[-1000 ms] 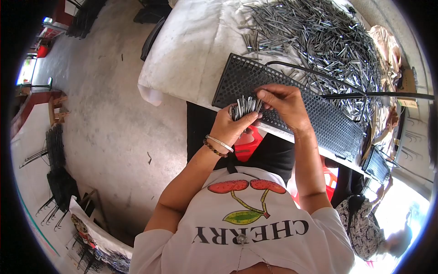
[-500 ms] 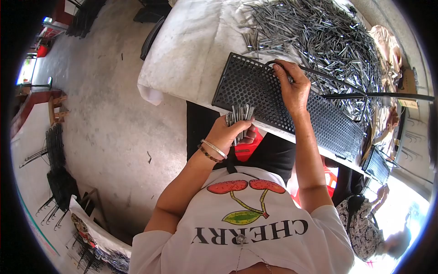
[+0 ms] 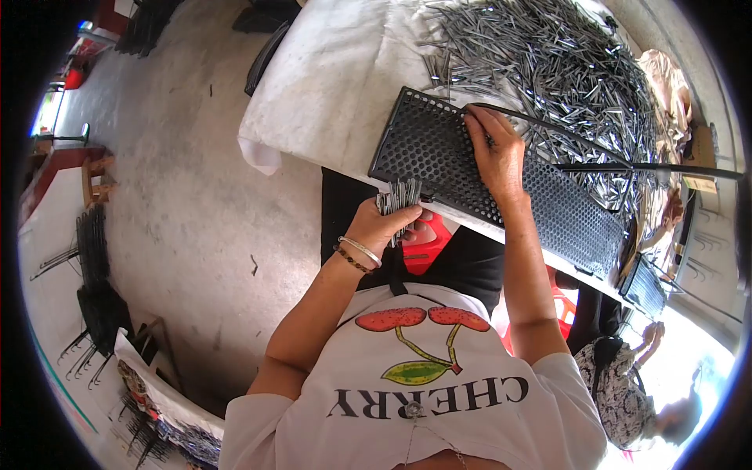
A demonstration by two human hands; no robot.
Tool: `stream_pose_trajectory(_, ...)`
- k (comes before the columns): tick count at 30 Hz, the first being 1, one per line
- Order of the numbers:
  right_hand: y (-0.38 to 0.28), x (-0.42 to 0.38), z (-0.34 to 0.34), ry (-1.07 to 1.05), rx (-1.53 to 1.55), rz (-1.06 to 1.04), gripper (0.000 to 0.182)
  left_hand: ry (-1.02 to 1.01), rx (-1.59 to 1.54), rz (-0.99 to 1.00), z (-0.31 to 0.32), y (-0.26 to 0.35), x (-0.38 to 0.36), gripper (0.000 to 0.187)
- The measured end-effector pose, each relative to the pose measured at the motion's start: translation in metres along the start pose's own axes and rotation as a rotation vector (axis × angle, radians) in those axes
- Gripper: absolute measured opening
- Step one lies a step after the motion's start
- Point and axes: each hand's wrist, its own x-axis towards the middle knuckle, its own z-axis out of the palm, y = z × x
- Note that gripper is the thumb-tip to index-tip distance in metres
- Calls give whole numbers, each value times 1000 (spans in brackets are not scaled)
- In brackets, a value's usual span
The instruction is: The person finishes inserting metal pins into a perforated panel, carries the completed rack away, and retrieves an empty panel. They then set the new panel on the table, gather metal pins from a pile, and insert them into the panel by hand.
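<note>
My left hand (image 3: 388,223) is closed round a bundle of thin metal strips (image 3: 401,197), beside the near left corner of a black perforated panel (image 3: 427,145). The panel lies along the near edge of the cloth-covered table (image 3: 321,86). My right hand (image 3: 495,153) is at the panel's far edge, its fingertips pinched where a black rod (image 3: 548,125) meets it. Anything small between those fingertips is hidden. Behind the panel spreads a large heap of metal strips (image 3: 540,55).
A co-worker in a patterned top (image 3: 619,384) is at the lower right, near another perforated panel (image 3: 644,286). A red stool (image 3: 427,249) shows under the table edge. Black wire frames (image 3: 95,251) stand at the left.
My left hand has moved slightly left and away from the panel with its bundle. My right hand has shifted a little left along the panel's far edge.
</note>
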Motion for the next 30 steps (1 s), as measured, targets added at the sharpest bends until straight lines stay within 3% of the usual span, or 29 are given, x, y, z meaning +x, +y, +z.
stream_pose_trajectory(5, -5, -3, -1, -7, -64, -33, 15, 2, -119, 49, 6, 9, -8, 19)
stream_pose_trajectory(8, -32, -9, -7, -43, 76, 94, 15, 23, -129, 109, 4, 10, -7, 18)
stream_pose_trajectory(12, -58, -24, 0, -428, 560, 341, 17, 29, -137, 165, 3, 13, -8, 18)
stream_pose_trajectory(16, -64, -26, 6, -572, 632, 612, 18, 61, -111, 174, 2, 18, -11, 20)
stream_pose_trajectory(22, -63, -26, 14, -513, 693, 606, 19, 120, -144, 182, -6, 17, -9, 20)
stream_pose_trajectory(25, -64, -13, 11, -308, 698, 606, 20, 154, -164, 152, -11, 20, -8, 19)
stream_pose_trajectory(30, -49, 18, 28, -16, 531, 404, 19, 103, -146, 48, -12, 19, -8, 19)
